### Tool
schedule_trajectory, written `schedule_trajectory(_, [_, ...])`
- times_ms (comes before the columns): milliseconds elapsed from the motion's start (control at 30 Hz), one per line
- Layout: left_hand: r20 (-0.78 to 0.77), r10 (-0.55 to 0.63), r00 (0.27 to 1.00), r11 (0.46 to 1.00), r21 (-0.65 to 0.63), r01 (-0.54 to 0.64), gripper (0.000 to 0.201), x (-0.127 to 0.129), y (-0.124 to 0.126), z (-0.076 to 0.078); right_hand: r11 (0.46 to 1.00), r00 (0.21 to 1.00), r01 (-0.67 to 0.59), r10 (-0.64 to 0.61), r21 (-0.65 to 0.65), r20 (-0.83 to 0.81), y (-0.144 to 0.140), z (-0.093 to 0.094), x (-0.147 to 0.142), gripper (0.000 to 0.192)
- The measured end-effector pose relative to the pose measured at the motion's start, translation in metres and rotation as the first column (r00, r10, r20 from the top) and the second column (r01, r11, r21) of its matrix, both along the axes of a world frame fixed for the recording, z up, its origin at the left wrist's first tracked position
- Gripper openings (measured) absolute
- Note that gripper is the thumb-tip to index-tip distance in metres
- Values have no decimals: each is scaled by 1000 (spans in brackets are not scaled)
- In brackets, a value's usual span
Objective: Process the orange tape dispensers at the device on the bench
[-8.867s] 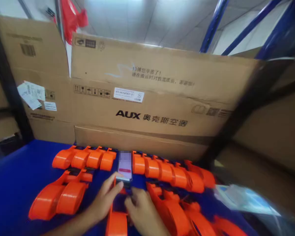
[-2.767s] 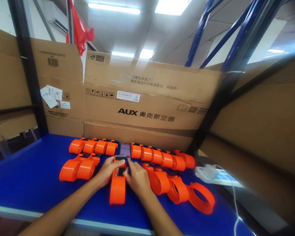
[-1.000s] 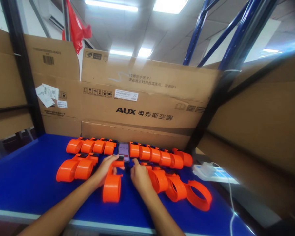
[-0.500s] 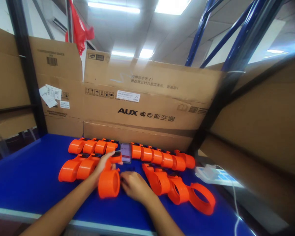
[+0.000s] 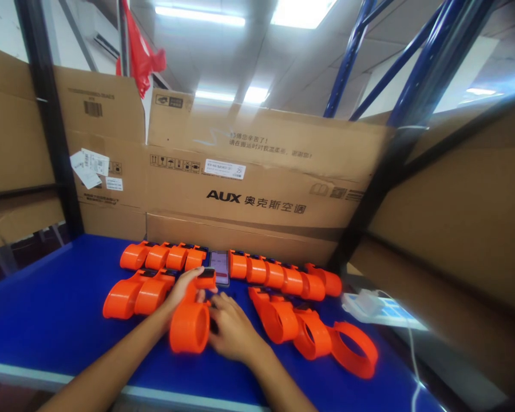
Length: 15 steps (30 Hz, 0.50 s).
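My left hand [image 5: 183, 287] is closed around an orange tape dispenser [image 5: 187, 331], holding it over the blue table. The dispenser's round drum hangs toward me, and its dark-edged head points away. Against the drum's right side, my right hand [image 5: 234, 329] is closed with curled fingers. Something dark shows by those fingertips, too hidden to name. To the left lie more orange dispensers [image 5: 121, 297] in two rows. On the right are another back row of dispensers [image 5: 274, 274] and a front group [image 5: 311, 335], ending in a wide orange ring [image 5: 355, 349].
A phone [image 5: 220, 268] lies between the back rows. Cardboard panels [image 5: 257, 189] wall the far side of the blue table [image 5: 47, 297]. On the right, a white power strip [image 5: 381, 309] with a cable stands beside a dark post [image 5: 360, 206].
My right hand has risen slightly and turned against the dispenser's side. The dispenser in my left hand has tilted and shifted a little. The rows on the table stay as they were.
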<state>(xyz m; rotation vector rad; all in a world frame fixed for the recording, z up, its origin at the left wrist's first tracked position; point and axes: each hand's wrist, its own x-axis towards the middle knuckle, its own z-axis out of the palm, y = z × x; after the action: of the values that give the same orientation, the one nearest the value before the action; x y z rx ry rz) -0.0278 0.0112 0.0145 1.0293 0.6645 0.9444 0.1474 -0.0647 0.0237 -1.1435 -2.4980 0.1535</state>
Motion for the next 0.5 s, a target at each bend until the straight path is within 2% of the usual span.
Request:
schedule_trajectory(167, [-22, 43, 999, 995, 91, -41, 59, 3, -4, 2, 991, 987, -134, 131, -25, -92, 8, -3, 1, 18])
schedule_trajectory(300, [7, 57, 998, 986, 159, -57, 45, 8, -9, -1, 969, 951, -245, 236, -23, -197, 12, -1, -4, 24])
schedule_trajectory(433, [47, 28, 998, 987, 155, -35, 36, 12, -11, -3, 965, 930, -262, 243, -34, -277, 13, -1, -5, 26])
schedule_trajectory(500, [48, 51, 998, 984, 171, -58, 38, 12, -12, 0, 981, 931, -193, 171, -35, -324, 14, -2, -1, 25])
